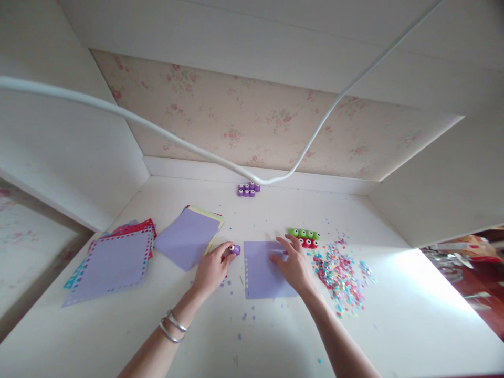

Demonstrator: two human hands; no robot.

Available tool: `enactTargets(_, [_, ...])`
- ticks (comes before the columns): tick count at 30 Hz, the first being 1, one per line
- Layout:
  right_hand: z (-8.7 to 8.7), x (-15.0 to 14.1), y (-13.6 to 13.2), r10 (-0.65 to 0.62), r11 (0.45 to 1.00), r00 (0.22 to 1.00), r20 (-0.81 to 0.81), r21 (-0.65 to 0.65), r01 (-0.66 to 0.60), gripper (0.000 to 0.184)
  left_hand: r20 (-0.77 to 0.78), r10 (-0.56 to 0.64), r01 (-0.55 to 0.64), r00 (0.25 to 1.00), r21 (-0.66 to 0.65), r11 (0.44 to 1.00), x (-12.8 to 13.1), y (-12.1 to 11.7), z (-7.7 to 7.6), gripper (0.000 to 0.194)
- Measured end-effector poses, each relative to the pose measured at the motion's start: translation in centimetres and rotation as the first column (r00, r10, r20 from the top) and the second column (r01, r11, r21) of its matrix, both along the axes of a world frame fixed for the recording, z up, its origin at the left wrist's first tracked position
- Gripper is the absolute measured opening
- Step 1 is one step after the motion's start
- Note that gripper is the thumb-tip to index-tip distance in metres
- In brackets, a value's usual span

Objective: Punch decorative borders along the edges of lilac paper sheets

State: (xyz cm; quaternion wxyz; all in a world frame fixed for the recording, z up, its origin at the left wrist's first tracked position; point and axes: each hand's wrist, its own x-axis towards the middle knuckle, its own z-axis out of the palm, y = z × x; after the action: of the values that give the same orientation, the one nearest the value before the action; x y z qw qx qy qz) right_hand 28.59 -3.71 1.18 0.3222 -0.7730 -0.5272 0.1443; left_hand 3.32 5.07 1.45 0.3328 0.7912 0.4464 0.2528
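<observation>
Right hand (296, 266) partly hides lilac sheet (260, 273)

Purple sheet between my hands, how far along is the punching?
The purple sheet has a row of holes down its left edge. The left hand holds a purple punch; the right hand is over the sheet. Top and bottom edges look unpunched, so likely remain; the right edge is partly hidden.

From my remote view, this looks like a craft nook in a home: a white desk (189, 341) enclosed by white panels, with pink floral wallpaper (232, 115) behind. Colored paper sheets (114, 260) and bright confetti (340, 275) cover parts of it.
</observation>
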Motion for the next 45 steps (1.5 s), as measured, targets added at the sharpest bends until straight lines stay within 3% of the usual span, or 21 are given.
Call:
enactTargets(7, [0.5, 0.3, 0.1, 0.023, 0.999, 0.999, -0.049, -0.034, -0.025, 0.025, 0.014, 0.005, -0.006, 1.0, 0.023, 1.0, 0.0, -0.1, -0.1, 0.024])
enactTargets(14, [2.9, 0.4, 0.2, 0.146, 0.989, 0.968, -0.206, -0.005, -0.15, 0.024, 0.012, -0.009, 0.009, 1.0, 0.004, 1.0, 0.0, -0.4, 0.2, 0.025])
enactTargets(18, [3.6, 1.6, 0.7, 0.121, 0.983, 0.904, -0.41, -0.077, -0.167, 0.031, 0.002, -0.005, 0.005, 1.0, 0.005, 1.0, 0.0, -0.4, 0.2, 0.025])
enactTargets(24, [3.2, 2.3, 1.0, 0.069, 0.947, 0.754, -0.653, -0.195, -0.256, 0.043, -0.011, -0.017, 0.018, 1.0, 0.01, 1.0, -0.1, -0.3, 0.2, 0.027])
enactTargets(31, [2.3, 2.4, 1.2, 0.037, 0.942, 0.729, -0.684, -0.22, -0.254, 0.04, -0.012, -0.026, 0.026, 1.0, 0.017, 1.0, -0.2, -0.3, 0.2, 0.028])
enactTargets(38, [2.5, 2.4, 1.3, 0.04, 0.939, 0.709, -0.704, -0.216, -0.268, 0.043, 0.009, -0.033, 0.032, 0.999, 0.024, 0.999, -0.1, -0.2, 0.0, 0.029])
enactTargets(45, [2.4, 2.2, 1.4, 0.043, 0.937, 0.73, -0.682, -0.227, -0.267, 0.041, 0.025, -0.051, 0.05, 0.998, 0.034, 0.998, -0.3, -0.2, -0.2, 0.028])
